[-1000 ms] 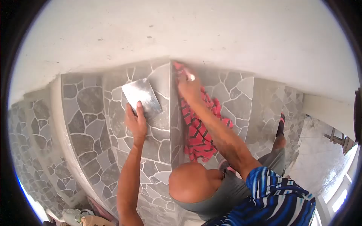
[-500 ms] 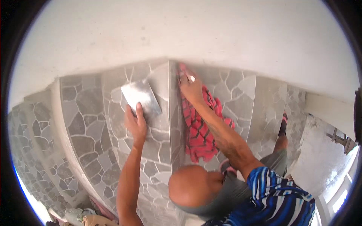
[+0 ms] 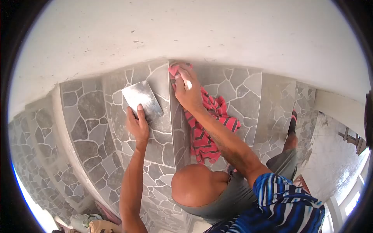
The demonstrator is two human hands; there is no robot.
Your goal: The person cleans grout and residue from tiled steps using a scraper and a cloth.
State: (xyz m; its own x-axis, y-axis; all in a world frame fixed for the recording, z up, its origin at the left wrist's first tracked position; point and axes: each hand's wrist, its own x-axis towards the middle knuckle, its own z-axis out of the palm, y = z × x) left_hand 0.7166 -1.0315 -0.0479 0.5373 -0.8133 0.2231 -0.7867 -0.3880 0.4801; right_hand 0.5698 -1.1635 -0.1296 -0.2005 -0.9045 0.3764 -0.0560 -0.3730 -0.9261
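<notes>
My left hand (image 3: 138, 125) grips a flat metal plate (image 3: 143, 100), thumb on its face, over a grey stone-patterned surface (image 3: 157, 149). My right hand (image 3: 188, 90) is closed on a bunched part of a red and dark patterned cloth (image 3: 211, 134), at the top of a step edge beside the white wall (image 3: 194, 31). Something small and whitish shows between its fingers, too small to name. The rest of the cloth hangs loosely below and right of that hand, partly behind my forearm.
My bare knee (image 3: 194, 186) is bent at the lower middle. My other leg stretches right, its foot (image 3: 293, 118) on a patterned step. More stone-patterned steps (image 3: 87, 124) run left. Bundled fabric (image 3: 103, 226) lies at the lower left. A wooden object (image 3: 353, 143) stands far right.
My right hand has moved slightly left with the bunched cloth, onto the step's edge. The plate and my left hand have shifted slightly left in view.
</notes>
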